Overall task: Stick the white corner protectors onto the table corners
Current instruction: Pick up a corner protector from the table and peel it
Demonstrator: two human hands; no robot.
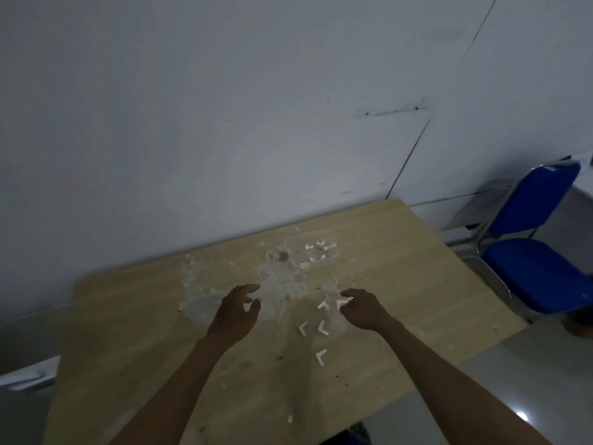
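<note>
Protectors (322,327) lie loose mid-table (417,284); no visible corner looks fitted; right hand (362,308) fingers touch one, grip unclear; left hand (236,311) open, empty.

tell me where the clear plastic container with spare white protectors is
In the head view the clear plastic container sits on the wooden table toward the far edge by the wall, beyond both hands, right of centre.

White corner protectors (322,327) lie on a pale wood-grain table (401,261); the folding chair (536,252) is blue.
</note>
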